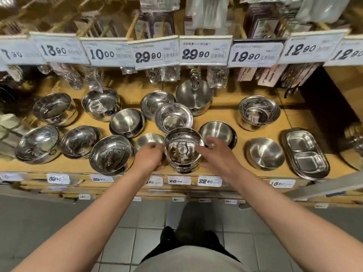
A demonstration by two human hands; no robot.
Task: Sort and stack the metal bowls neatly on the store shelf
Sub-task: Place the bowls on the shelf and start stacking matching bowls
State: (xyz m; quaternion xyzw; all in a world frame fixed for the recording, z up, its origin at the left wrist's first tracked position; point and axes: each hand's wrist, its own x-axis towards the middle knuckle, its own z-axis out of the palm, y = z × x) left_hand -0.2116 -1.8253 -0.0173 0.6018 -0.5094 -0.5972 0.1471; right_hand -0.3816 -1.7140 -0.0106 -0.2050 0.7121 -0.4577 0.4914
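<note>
Stack of metal bowls (183, 152) sits at the front edge of the wooden shelf (225, 114), centre. Left hand (150, 155) at its 9 o'clock, fingers curled against the stack's side; right hand (215, 152) at 3 o'clock, fingers spread along the rim (motion blur, exact contact unclear). Loose bowl (111, 154) farther out at 9; divided tray (305, 152) well off at 3. Price tags (155, 53) hang at 12.

Both forearms bare, no sleeves visible. Left hand (150, 157), right hand (217, 156): no rings or watch seen. Grey top bottom centre; dark trousers, black shoes above it.
</note>
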